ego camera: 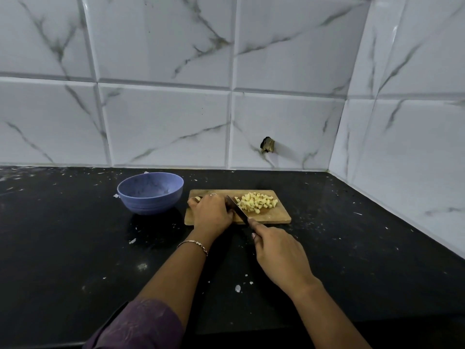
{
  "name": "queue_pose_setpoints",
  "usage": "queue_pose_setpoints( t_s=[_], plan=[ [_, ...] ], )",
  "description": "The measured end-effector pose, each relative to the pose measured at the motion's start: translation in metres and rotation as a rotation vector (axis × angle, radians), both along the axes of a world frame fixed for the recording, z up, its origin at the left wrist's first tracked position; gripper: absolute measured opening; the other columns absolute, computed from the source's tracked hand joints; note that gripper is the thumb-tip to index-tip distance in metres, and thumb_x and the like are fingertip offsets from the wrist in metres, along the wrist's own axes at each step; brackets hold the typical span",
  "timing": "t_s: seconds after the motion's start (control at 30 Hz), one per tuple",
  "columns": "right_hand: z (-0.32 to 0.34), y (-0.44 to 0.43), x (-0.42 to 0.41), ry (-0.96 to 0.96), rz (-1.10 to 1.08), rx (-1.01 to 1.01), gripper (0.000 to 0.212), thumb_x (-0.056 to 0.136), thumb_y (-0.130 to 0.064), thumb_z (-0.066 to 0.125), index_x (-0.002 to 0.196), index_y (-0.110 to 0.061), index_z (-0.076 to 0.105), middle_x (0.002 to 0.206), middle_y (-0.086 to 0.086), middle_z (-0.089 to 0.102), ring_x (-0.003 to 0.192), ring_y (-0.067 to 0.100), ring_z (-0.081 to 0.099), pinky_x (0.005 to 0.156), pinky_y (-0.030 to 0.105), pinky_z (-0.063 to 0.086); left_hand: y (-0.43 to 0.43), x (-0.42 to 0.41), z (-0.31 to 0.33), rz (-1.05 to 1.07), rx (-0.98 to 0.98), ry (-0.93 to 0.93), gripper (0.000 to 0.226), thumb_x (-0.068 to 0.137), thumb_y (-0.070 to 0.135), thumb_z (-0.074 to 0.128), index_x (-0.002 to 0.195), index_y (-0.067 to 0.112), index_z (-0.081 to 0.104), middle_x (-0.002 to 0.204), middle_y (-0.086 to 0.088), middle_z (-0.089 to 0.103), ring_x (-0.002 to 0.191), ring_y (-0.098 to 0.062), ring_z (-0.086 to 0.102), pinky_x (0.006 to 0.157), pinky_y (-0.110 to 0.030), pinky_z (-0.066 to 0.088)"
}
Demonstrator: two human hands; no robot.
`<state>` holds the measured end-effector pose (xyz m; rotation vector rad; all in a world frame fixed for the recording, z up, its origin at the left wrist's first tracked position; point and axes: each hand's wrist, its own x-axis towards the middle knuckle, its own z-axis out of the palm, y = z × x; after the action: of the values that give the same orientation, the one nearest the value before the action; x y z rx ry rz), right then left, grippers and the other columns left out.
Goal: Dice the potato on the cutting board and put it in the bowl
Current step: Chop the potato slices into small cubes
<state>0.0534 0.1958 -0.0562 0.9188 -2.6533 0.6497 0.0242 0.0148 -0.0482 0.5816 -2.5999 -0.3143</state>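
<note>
A small wooden cutting board [276, 215] lies on the black counter. A pile of pale yellow potato dice [256, 202] sits on its right half. My left hand [212, 212] is curled over an uncut piece of potato [197, 198] on the board's left half, and most of that piece is hidden. My right hand [275, 253] grips the handle of a dark knife [236, 206]. Its blade slants across the board between my left hand and the dice. An empty blue bowl [150, 192] stands just left of the board.
The black counter [75, 235] is speckled with white flecks and scraps. White marbled tile walls rise behind and on the right, meeting in a corner. A dark chipped hole [268, 144] marks the back wall above the board.
</note>
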Motion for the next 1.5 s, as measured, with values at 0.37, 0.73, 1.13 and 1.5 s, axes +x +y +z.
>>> queue_pose_setpoints(
  t_s=[0.37,0.73,1.13,1.5],
  plan=[
    [0.0,-0.004,-0.001,0.06,-0.026,0.112,0.049,0.108,-0.033,0.033,0.155,-0.037,0.023,0.099,-0.007,0.055,0.083,0.01,0.055,0.071,0.027,0.045,0.001,0.001,0.001,0.005,-0.008,0.01,0.018,0.092,0.037,0.057,0.099,0.027,0.07,0.099,0.006,0.068,0.102,-0.016,0.058,0.104,-0.049,0.029],
    [0.0,0.001,-0.002,0.099,-0.107,0.098,0.052,0.107,-0.03,0.038,0.155,-0.036,0.021,0.101,-0.007,0.054,0.079,0.007,0.054,0.07,0.025,0.048,-0.002,-0.004,-0.004,-0.013,-0.029,-0.009,0.022,0.095,0.026,0.056,0.108,0.035,0.07,0.114,0.006,0.064,0.113,-0.016,0.054,0.105,-0.052,0.027],
    [0.001,0.003,0.003,0.102,-0.055,0.1,0.046,0.107,-0.036,0.034,0.152,-0.04,0.029,0.099,-0.011,0.055,0.08,0.006,0.052,0.07,0.024,0.045,-0.048,0.036,0.016,0.066,0.437,0.224,0.009,0.084,0.031,0.076,0.092,0.029,0.073,0.095,0.004,0.074,0.097,-0.015,0.066,0.082,-0.033,0.054],
    [0.002,0.006,0.005,0.108,-0.109,0.093,0.046,0.107,-0.036,0.034,0.153,-0.039,0.029,0.1,-0.009,0.056,0.076,0.007,0.05,0.068,0.022,0.042,-0.049,0.049,0.016,0.144,0.331,0.139,0.037,0.092,0.008,0.051,0.114,0.032,0.069,0.116,-0.004,0.067,0.11,-0.025,0.061,0.083,-0.036,0.049]
  ],
)
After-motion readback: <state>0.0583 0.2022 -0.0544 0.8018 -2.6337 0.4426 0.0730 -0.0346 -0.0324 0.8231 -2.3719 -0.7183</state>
